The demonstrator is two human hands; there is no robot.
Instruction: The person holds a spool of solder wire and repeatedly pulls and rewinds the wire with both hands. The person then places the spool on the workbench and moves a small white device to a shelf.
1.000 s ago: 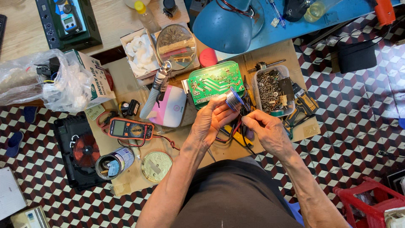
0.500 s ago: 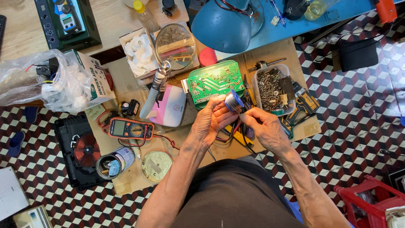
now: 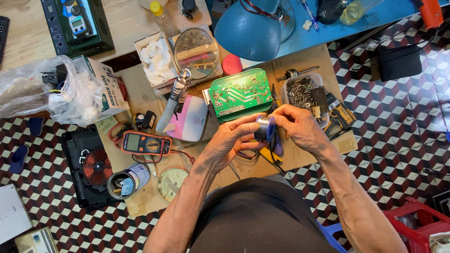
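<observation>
A small spool of solder wire [image 3: 265, 128] with a blue rim is held up between both hands over the low wooden worktable [image 3: 304, 161]. My left hand [image 3: 229, 139] pinches it from the left, fingers curled around its near side. My right hand [image 3: 300, 127] grips it from the right, fingers wrapped over the top. Just beyond the hands lies a green circuit board [image 3: 241, 93] in its shell. Yellow- and blue-handled tools [image 3: 272, 152] lie under the hands, partly hidden.
An orange multimeter [image 3: 146, 143] lies left of the hands, by a pink-white casing [image 3: 190, 122] and a grey hose nozzle [image 3: 174, 98]. A clear tub of screws [image 3: 300, 91], a cordless drill [image 3: 338, 112], a blue lamp shade [image 3: 248, 23], a round magnifier [image 3: 196, 49] and a tin [image 3: 125, 182] surround them.
Both hands have drawn closer together around the spool, which has turned so its rim faces the camera. The right hand rose from the table edge up to the spool.
</observation>
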